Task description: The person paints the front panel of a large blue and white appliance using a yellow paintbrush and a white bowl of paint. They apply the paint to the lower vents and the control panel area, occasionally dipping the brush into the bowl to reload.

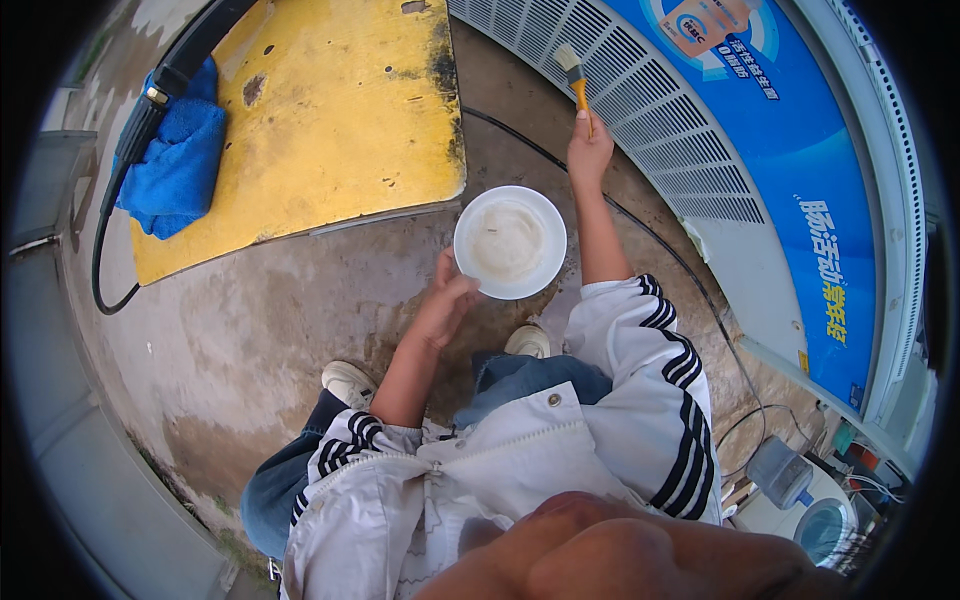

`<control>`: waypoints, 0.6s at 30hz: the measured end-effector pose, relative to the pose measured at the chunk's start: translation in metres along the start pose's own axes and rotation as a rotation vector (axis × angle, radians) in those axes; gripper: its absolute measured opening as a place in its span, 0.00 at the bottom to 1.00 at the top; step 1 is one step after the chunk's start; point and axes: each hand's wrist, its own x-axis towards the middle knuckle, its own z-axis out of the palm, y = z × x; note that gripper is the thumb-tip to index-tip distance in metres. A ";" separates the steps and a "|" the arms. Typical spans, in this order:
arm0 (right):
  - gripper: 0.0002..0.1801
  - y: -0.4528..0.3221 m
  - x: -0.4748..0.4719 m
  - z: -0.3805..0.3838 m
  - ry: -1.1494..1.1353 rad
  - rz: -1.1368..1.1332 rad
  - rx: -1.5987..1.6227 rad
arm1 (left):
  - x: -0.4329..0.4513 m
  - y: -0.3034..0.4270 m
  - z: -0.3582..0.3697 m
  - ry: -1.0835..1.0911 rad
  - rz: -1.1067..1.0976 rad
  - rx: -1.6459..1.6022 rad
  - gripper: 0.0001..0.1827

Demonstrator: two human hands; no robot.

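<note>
My left hand point(448, 300) grips the rim of a white bowl point(510, 241), thumb on its near left edge. Cloudy, off-white liquid with a little foam lies inside, and a small dark speck floats in it. My right hand point(589, 154) is closed around the yellow handle of a paintbrush point(576, 73). The brush points away from me, its pale bristles over the white slotted grille point(660, 112) of a display cooler; whether they touch it I cannot tell. A blue panel point(795, 172) with printed writing runs above the grille.
A worn yellow board point(330, 127) stands at the left, bearing a blue cloth point(176, 150) and a black hose with a spray-gun handle point(154, 97). A black cable point(660, 244) crosses the wet concrete floor point(225, 352). At lower right are a water-cooler bottle point(780, 471) and a round tub point(823, 531).
</note>
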 end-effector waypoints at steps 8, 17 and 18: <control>0.16 0.047 -0.009 0.009 -0.025 0.072 -0.157 | -0.002 0.006 -0.001 0.028 -0.020 -0.004 0.29; 0.16 0.028 0.009 0.040 -0.025 -0.065 -0.248 | 0.002 0.001 0.005 0.036 -0.028 0.001 0.27; 0.16 0.028 0.012 0.039 -0.012 -0.072 -0.236 | 0.003 0.002 0.006 0.034 -0.030 0.000 0.26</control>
